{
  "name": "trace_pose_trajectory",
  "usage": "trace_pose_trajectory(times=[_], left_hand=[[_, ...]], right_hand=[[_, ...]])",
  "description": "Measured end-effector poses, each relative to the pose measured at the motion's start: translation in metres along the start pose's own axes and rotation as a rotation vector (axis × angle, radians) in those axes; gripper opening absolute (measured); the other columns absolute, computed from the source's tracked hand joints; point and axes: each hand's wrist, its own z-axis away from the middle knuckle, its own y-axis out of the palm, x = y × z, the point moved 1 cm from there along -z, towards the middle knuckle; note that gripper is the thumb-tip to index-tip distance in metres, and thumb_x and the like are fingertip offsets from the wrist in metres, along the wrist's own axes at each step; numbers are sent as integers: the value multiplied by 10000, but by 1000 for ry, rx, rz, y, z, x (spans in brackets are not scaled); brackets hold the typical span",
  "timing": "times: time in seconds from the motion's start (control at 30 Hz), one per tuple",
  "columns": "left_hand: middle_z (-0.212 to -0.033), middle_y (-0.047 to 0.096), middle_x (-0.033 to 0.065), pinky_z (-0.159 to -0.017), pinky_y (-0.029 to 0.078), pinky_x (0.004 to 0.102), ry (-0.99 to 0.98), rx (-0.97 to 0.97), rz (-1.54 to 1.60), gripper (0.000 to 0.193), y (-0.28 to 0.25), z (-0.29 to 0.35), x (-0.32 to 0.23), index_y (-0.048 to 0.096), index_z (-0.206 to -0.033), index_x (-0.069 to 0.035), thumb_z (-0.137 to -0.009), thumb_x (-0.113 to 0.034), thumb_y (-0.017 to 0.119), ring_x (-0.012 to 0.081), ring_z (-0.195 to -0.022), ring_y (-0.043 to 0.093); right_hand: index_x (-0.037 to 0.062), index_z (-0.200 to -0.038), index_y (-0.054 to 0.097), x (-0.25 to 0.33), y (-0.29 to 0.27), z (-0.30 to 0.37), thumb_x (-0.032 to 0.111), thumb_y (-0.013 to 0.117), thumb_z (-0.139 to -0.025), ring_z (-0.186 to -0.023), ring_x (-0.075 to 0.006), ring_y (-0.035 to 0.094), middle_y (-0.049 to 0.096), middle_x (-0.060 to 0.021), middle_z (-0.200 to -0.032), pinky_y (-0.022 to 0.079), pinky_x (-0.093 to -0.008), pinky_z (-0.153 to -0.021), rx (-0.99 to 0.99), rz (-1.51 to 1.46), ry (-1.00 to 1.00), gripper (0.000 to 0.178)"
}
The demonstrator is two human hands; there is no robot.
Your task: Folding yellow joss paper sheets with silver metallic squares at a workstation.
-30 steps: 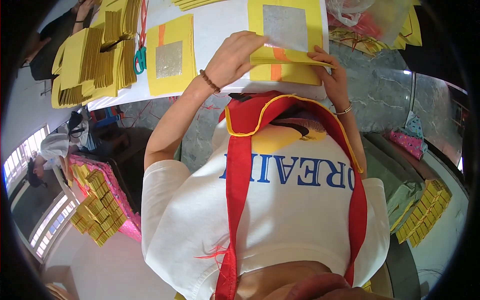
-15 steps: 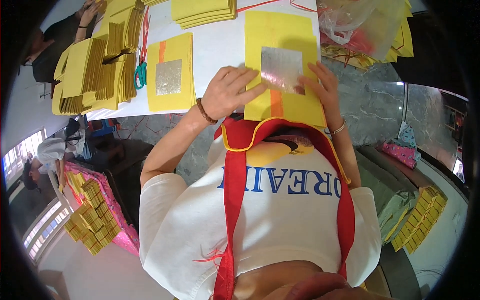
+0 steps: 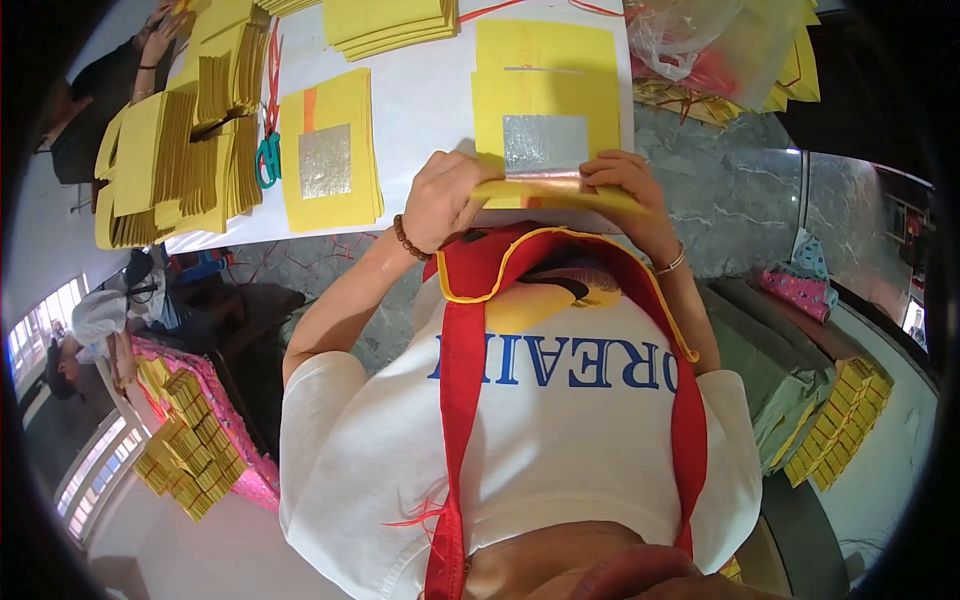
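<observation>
A yellow paper sheet [image 3: 490,102] with a silver foil square [image 3: 546,140] lies at the table's front edge, its near part bent upward. It has slid toward me over another yellow sheet [image 3: 545,42], which shows behind it. My left hand [image 3: 442,195] is closed on the paper's near left corner, the fingertips partly hidden. With curled fingers, my right hand [image 3: 632,192] grips the near right side beside the foil. Left of my left hand rests a small pile of foil-marked yellow sheets [image 3: 328,212], and beyond it are scissors [image 3: 268,162] with teal handles.
Folded yellow paper stacks [image 3: 140,155] crowd the table's left end; another stack [image 3: 390,25] lies at the far side. A clear plastic bag [image 3: 690,45] sits at the far right. Co-workers' arms [image 3: 150,55] show at far left. Green-wrapped bundles [image 3: 765,375] stand to my right.
The top foil-marked sheet has moved toward me, and its near part now bends up. My hands have closed from lying flat on it to gripping its near edge.
</observation>
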Motion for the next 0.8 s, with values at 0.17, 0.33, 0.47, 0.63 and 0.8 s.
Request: trace_pose_trajectory(times=[0.17, 0.33, 0.47, 0.63, 0.8], left_hand=[[-637, 533, 113, -539, 408, 336, -358, -120, 162, 127, 9, -13, 4, 602, -930, -40, -852, -127, 551, 258, -564, 515], [-501, 445, 63, -424, 337, 286, -691, -175, 502, 204, 18, -21, 22, 565, -806, -14, -864, -209, 578, 128, -435, 407], [-504, 412, 7, -427, 313, 266, -792, -90, 522, 323, 19, -23, 34, 456, -666, -12, -852, -237, 595, 65, -482, 357], [-511, 415, -2, -423, 303, 260, -875, -45, 571, 342, 20, -31, 37, 438, -644, -18, -841, -244, 601, 62, -484, 356], [-527, 433, -16, -412, 287, 244, -900, -25, 547, 292, 16, -36, 32, 473, -679, -23, -840, -232, 599, 49, -474, 364]], right_hand=[[15, -1031, 575, 0, -2, -4, 176, 625, -827, -836, -150, 589, 618, -70, -961, 448, -252, -713, -104, -422, 572, 264], [12, -1105, 550, 15, 8, -25, 138, 619, -826, -708, -82, 566, 619, -58, -870, 440, -203, -614, -409, -397, 485, 314], [13, -1125, 553, 18, 1, -28, 94, 614, -821, -717, -64, 552, 621, -65, -877, 444, -205, -625, -289, -323, 577, 320], [21, -1092, 580, 4, 8, -28, 93, 640, -803, -700, -54, 542, 617, -40, -856, 436, -199, -608, -357, -534, 615, 304], [14, -1032, 595, 2, 11, -32, 116, 667, -786, -680, -48, 534, 611, -14, -817, 427, -189, -598, -400, -403, 626, 276]])
